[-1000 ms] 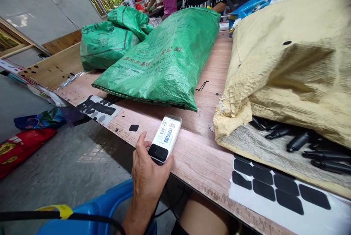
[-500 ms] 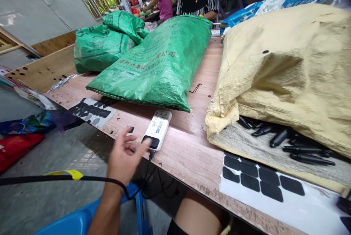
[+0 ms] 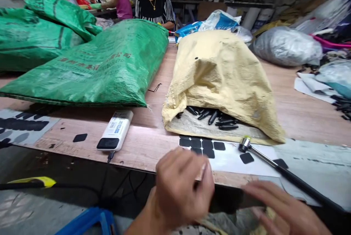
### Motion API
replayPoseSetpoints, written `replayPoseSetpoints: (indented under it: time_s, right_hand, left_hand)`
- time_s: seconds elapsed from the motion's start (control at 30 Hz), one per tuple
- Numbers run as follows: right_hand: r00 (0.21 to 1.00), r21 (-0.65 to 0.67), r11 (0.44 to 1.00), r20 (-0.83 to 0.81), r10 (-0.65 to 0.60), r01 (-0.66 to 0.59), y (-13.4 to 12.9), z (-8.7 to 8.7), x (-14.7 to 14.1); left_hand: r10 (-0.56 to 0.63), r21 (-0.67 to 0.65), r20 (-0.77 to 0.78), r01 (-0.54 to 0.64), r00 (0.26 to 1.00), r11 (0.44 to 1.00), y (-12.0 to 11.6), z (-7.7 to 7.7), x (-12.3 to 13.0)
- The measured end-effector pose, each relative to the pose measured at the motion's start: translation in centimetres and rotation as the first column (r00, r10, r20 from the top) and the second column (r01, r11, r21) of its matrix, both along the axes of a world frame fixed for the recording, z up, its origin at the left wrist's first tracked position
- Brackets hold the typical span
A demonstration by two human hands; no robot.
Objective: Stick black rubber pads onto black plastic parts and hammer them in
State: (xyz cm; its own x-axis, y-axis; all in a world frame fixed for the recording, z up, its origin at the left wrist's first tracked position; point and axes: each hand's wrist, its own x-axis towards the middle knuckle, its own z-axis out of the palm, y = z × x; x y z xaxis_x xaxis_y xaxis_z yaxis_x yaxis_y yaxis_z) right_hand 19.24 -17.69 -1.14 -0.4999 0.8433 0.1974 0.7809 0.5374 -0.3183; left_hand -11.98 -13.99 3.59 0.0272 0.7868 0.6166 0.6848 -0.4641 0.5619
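Note:
My left hand (image 3: 183,187) is raised in front of the table edge, its fingers curled in; whatever they hold, if anything, is hidden. To the right, my right hand (image 3: 285,205) is blurred, with its fingers stretched out and apart. Between the hands and the cream sack lies a white sheet (image 3: 233,163) bearing black rounded-square stickers (image 3: 208,153). A small hammer (image 3: 274,165) with a yellow-tipped head rests across it, its black handle running to the lower right. Black tapered tube-like parts (image 3: 214,117) show in the mouth of the cream woven sack (image 3: 227,70).
A full green sack (image 3: 109,67) takes up the table's left. Before it are a white power bank (image 3: 116,131) with a cable, and a loose black sticker (image 3: 80,137). Grey plastic bags (image 3: 287,46) sit at the right. Across the table is a person (image 3: 155,6); a blue stool (image 3: 90,222) stands below.
The view has swung right, bringing the hammer and my right hand into sight. My left hand has left the power bank's side, moved right and curled its fingers.

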Motion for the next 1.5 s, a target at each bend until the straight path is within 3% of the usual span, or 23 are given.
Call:
replayPoseSetpoints:
  time_s: [0.03, 0.17, 0.27, 0.4, 0.5, 0.6, 0.73, 0.83, 0.93, 1.03, 1.13, 1.27, 1.5]
  right_hand:
    - [0.996, 0.078, 0.993, -0.002, -0.085, 0.085, 0.4, 0.4, 0.6]
    - [0.946, 0.302, 0.899, -0.035, -0.323, 0.318, 2.7, 0.3, 3.3]
    - [0.925, 0.316, 0.872, -0.051, -0.377, 0.373, 3.9, -1.3, 4.7]
    - [0.908, 0.279, 0.866, -0.065, -0.413, 0.414, 4.2, -3.3, 5.1]
    - [0.885, 0.292, 0.840, -0.055, -0.462, 0.457, 4.3, -3.6, 4.8]
    - [0.889, 0.282, 0.850, -0.023, -0.458, 0.445, 4.4, -3.1, 4.6]
    - [0.885, 0.262, 0.849, -0.050, -0.463, 0.459, 3.2, -2.0, 3.9]
    - [0.849, 0.155, 0.839, -0.191, -0.492, 0.521, 1.5, -1.4, 2.3]
    - [0.776, -0.014, 0.825, -0.331, -0.537, 0.565, -0.3, -1.0, -0.1]
    - [0.722, -0.113, 0.807, -0.388, -0.572, 0.579, -1.7, -0.9, -1.9]
    - [0.709, -0.126, 0.814, -0.428, -0.560, 0.567, -2.6, -1.0, -2.9]
    - [0.770, -0.159, 0.874, -0.421, -0.480, 0.459, -3.2, -1.3, -4.0]
    - [0.821, -0.083, 0.917, -0.420, -0.387, 0.389, -2.6, -1.3, -6.2]
  left_hand:
    - [-0.019, -0.031, -0.010, 0.019, 1.000, 0.999, 1.4, 0.1, 0.7]
    - [0.099, -0.203, -0.176, -0.134, 0.979, 0.970, 8.8, -0.6, 3.1]
    - [0.042, -0.296, -0.327, -0.145, 0.944, 0.944, 12.8, -1.7, 4.8]
    - [-0.021, -0.351, -0.417, -0.139, 0.909, 0.926, 14.6, -3.2, 7.1]
    - [0.009, -0.365, -0.431, -0.183, 0.902, 0.913, 14.6, -3.7, 7.9]
    - [0.000, -0.350, -0.406, -0.156, 0.914, 0.924, 13.5, -3.4, 6.8]
    - [-0.168, -0.333, -0.314, 0.057, 0.935, 0.941, 9.3, -3.0, 4.1]
    - [-0.366, -0.398, -0.261, 0.246, 0.893, 0.884, 6.0, -3.6, 3.7]
    - [-0.409, -0.423, -0.248, 0.282, 0.878, 0.861, 4.4, -4.8, 4.6]
    - [-0.371, -0.415, -0.194, 0.267, 0.908, 0.870, 4.4, -5.8, 5.3]
    - [-0.357, -0.423, -0.095, 0.287, 0.929, 0.860, 4.9, -6.2, 5.2]
    - [-0.360, -0.446, -0.026, 0.312, 0.932, 0.839, 5.3, -6.1, 4.9]
    - [-0.338, -0.471, -0.016, 0.291, 0.941, 0.833, 5.3, -6.0, 5.1]
